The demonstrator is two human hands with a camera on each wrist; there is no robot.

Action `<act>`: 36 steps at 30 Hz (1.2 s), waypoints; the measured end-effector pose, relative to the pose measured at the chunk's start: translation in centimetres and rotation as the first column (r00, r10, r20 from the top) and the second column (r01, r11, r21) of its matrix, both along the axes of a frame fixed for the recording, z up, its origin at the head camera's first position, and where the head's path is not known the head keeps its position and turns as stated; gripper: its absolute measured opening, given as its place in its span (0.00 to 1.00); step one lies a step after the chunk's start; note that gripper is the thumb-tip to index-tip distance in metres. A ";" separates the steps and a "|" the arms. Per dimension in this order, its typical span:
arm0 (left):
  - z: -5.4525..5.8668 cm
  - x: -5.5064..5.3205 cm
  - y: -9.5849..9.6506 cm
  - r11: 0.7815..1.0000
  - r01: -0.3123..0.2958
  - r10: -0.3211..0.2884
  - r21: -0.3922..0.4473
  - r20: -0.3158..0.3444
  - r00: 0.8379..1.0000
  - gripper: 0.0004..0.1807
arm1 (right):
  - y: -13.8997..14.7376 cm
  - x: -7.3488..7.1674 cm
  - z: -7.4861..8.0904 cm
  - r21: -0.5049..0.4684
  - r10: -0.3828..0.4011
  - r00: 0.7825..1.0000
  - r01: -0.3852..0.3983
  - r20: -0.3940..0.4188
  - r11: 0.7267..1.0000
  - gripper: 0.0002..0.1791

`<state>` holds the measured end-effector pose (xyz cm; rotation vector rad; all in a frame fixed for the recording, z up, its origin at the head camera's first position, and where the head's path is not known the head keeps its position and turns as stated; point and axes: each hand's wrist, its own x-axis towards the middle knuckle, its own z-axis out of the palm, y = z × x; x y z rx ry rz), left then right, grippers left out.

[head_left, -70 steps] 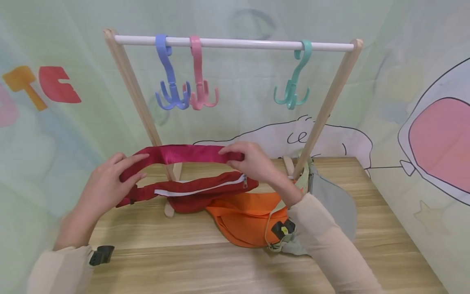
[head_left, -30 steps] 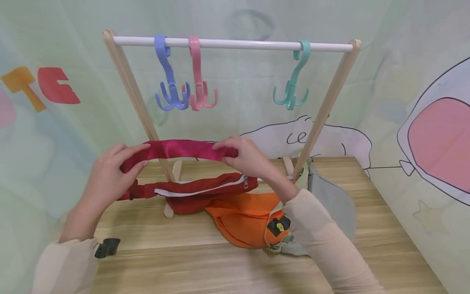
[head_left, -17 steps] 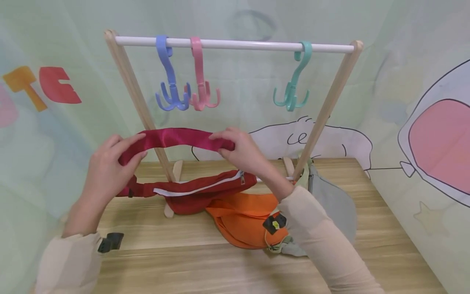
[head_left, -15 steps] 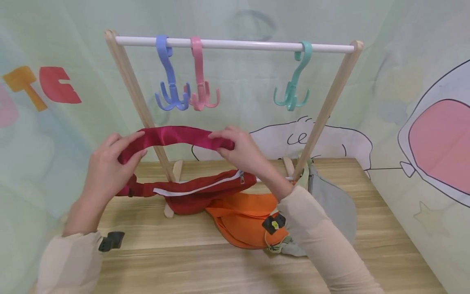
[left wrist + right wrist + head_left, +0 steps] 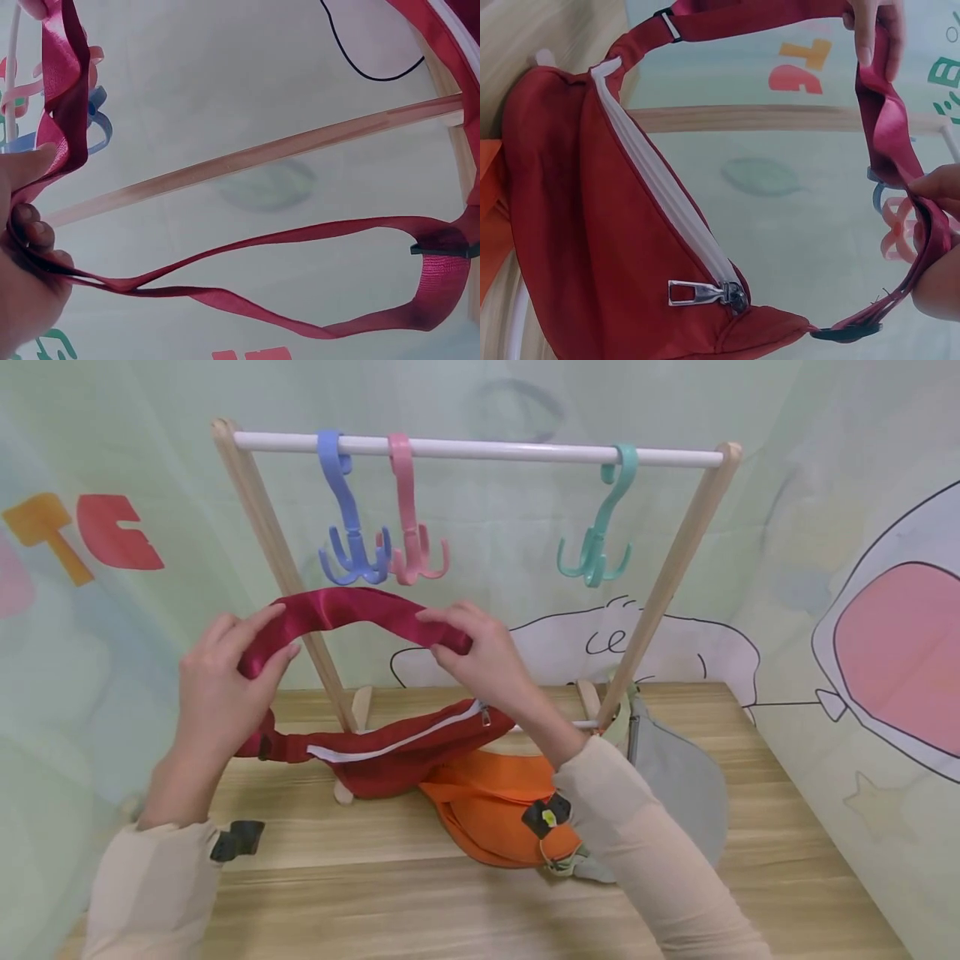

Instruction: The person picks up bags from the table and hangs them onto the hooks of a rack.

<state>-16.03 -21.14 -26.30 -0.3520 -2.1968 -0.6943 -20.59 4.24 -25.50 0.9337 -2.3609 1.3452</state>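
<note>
The magenta strap (image 5: 341, 610) of a red bag (image 5: 405, 756) is held up in an arch between two hands. Its left end is gripped by the left hand (image 5: 225, 685), whose fingers are curled round the webbing with the thumb laid against it; its right end is pinched between the thumb and fingers of the right hand (image 5: 491, 656). The bag itself is suspended below and between the hands, tilted upward at the right; whether its underside is borne by the bench (image 5: 337, 902) cannot be told.

The bench is finished in pale wood grain, and a wooden rack (image 5: 678, 577) is stood on it behind the bag. From its white rail (image 5: 517, 449) are hung a blue hook (image 5: 352, 552) and a pink hook (image 5: 408, 543), close together above the strap, and a green hook (image 5: 596, 543) well apart to the right. The space is enclosed by a pale printed sheet (image 5: 495, 510), on which letters and a balloon are shown.

The red bag is fitted with a white zip (image 5: 664, 195), its metal pull (image 5: 697, 292) seen at one end; the contents are hidden. An orange bag (image 5: 495, 818) is partly overlapped by it, and a grey bag (image 5: 682, 777) is partly covered by the right sleeve (image 5: 637, 835).
</note>
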 end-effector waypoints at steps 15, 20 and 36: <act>1.5 -0.1 0.7 0.999 -0.007 0.010 0.043 -0.089 0.996 0.23 | -1.0 0.3 1.1 -0.076 0.004 0.999 -0.007 -0.049 0.997 0.17; 2.1 0.0 0.8 0.999 -0.006 0.010 0.054 -0.084 0.996 0.24 | -1.4 0.4 1.5 -0.100 0.012 0.998 -0.018 -0.060 0.995 0.17; 4.1 -0.6 1.4 0.999 -0.015 0.020 0.044 -0.099 0.995 0.24 | -1.9 0.1 2.4 -0.182 -0.063 0.998 0.057 -0.025 0.982 0.18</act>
